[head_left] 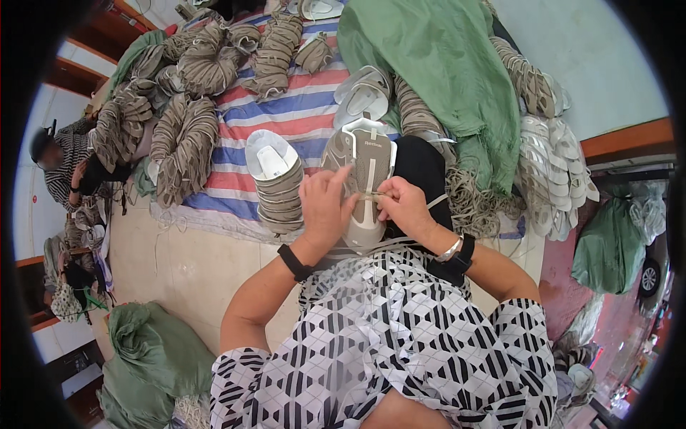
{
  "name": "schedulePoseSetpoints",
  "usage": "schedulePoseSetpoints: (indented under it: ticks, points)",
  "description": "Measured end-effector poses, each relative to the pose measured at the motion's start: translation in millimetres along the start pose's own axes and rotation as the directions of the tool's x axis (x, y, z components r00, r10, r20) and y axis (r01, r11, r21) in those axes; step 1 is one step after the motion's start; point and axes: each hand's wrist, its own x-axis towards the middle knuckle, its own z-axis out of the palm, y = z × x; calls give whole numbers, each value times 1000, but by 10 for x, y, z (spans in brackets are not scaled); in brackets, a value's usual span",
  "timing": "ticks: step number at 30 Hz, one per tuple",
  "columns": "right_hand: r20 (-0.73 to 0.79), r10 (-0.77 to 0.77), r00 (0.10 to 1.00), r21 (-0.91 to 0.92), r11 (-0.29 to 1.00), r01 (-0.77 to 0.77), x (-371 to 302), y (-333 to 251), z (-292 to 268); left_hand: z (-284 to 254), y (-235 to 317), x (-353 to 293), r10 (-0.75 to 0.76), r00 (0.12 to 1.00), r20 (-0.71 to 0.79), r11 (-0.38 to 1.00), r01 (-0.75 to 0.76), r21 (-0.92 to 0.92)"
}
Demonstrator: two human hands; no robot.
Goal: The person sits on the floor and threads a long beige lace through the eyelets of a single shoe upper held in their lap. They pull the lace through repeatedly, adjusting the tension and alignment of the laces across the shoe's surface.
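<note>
A grey-beige shoe upper (pixel 371 175) with a white toe and white trim lies on my lap, its toe toward me. My right hand (pixel 409 207) is closed in a pinch on a thin shoelace at the upper's lacing area. My left hand (pixel 325 204) rests at the upper's left side, fingers apart and raised, the thumb touching near the lacing. A pale lace strand (pixel 437 201) sticks out beside my right hand over the dark cloth. What lies under my fingertips is partly hidden.
A nested stack of uppers (pixel 275 189) stands left of my hands on a striped sheet (pixel 300 107). Bundled uppers (pixel 184 139) lie farther left. A green sack (pixel 443 79) and loose laces (pixel 479 196) are at right. Another person (pixel 68 161) sits at far left.
</note>
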Motion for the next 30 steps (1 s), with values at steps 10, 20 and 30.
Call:
schedulePoseSetpoints:
  ticks: [10,20,30]
  points:
    - [-6,-66,998,-150,987,65,82,40,77,-140,91,304,103,930,353,987,-139,78]
    - [280,136,950,-119,987,-106,18,-335,-338,-144,69,218,-139,985,104,969,157,-192]
    - [-55,-20,998,959,277,59,-413,-219,-1866,-1561,-1486,299,-954,296,41,-16,87,-996]
